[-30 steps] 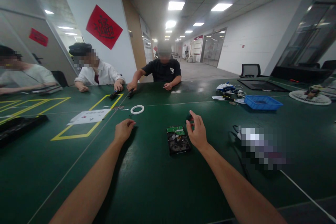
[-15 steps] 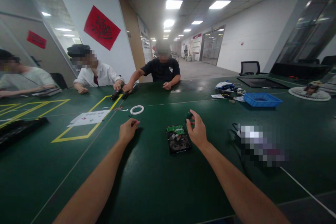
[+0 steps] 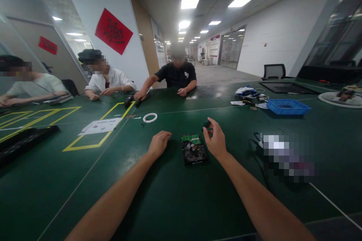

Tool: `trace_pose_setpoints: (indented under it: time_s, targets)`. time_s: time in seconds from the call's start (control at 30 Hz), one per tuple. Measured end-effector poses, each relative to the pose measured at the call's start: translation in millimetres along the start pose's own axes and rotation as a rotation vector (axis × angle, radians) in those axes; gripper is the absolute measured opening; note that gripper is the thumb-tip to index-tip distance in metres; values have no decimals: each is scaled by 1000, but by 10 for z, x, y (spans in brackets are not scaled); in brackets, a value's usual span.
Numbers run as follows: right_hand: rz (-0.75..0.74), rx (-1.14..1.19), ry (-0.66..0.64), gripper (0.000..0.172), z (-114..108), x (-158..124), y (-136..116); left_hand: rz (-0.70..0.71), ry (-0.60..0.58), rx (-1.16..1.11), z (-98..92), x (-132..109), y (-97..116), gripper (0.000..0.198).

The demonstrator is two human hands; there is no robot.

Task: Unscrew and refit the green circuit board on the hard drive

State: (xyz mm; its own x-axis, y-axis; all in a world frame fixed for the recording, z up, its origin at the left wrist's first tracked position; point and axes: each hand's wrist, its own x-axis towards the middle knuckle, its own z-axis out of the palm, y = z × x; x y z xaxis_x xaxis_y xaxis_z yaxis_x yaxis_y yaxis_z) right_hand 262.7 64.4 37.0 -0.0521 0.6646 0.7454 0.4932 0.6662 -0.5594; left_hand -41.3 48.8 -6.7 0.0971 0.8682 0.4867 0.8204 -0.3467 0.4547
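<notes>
A hard drive (image 3: 194, 153) with a green circuit board (image 3: 191, 139) lies on the green table, board side up, between my hands. To its right, my right hand (image 3: 215, 138) is closed in a pinch on a small dark-handled screwdriver (image 3: 206, 124). Its thin shaft points down towards the board's right edge; whether the tip touches is too small to tell. My left hand (image 3: 158, 145) is just left of the drive, apart from it, with thumb and fingers drawn together. Anything between those fingertips is too small to make out.
A white ring (image 3: 150, 118) and a paper sheet (image 3: 100, 126) lie beyond my left hand. A blue tray (image 3: 288, 107) stands at the far right, a blurred-out object (image 3: 285, 156) nearer. A black part (image 3: 26, 141) is far left. Three people sit across the table.
My left hand has moved right, closer to the hard drive. My right hand stays beside the drive with the screwdriver. The view has shifted slightly.
</notes>
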Motion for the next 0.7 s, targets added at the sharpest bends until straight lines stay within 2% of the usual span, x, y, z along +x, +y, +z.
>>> trace_pose_setpoints:
  time_s: [0.17, 0.27, 0.33, 0.53, 0.6, 0.7]
  targets:
    - [24, 13, 25, 50, -21, 24, -7, -61, 20, -15, -40, 17, 12, 27]
    - [129, 61, 89, 51, -13, 43, 101, -30, 39, -49, -43, 60, 199, 24]
    - [279, 161, 153, 56, 3, 50, 238, 16, 39, -80, -13, 106, 398, 22]
    - [627, 502, 254, 66, 54, 22, 708, 137, -117, -33, 253, 323, 1020, 18]
    - [685, 575, 236, 63, 61, 9, 804, 146, -179, 35, 344, 382, 1121, 16]
    - [729, 625, 239, 60, 64, 3, 879, 145, -251, 117, 429, 407, 1157, 14]
